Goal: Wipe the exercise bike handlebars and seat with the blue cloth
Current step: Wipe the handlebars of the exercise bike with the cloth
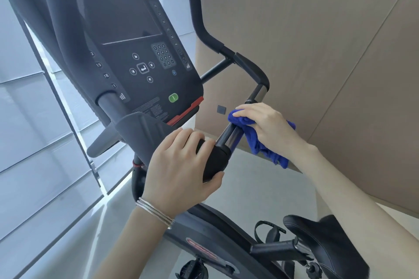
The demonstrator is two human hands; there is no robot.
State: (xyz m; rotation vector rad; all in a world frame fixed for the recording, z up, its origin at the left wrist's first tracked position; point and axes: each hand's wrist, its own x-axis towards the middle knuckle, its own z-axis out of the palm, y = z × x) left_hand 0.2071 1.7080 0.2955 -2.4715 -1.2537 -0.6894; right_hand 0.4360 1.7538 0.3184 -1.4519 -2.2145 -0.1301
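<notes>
The exercise bike's black right handlebar point(229, 136) runs from a padded end grip up past a silver sensor section to a curved upright horn. My left hand point(181, 165) grips the padded end of that bar, with silver bangles on its wrist. My right hand point(267, 122) holds the blue cloth point(258, 140) wrapped round the bar just above the left hand; part of the cloth hangs below. The black seat point(322, 240) is at the lower right, untouched.
The bike's console point(136, 47) with screen, keypad and green button fills the upper left. A tan wall point(317, 41) stands close behind the handlebar. Window blinds point(34, 120) are at the left. A pedal with strap point(269, 231) and the frame lie below.
</notes>
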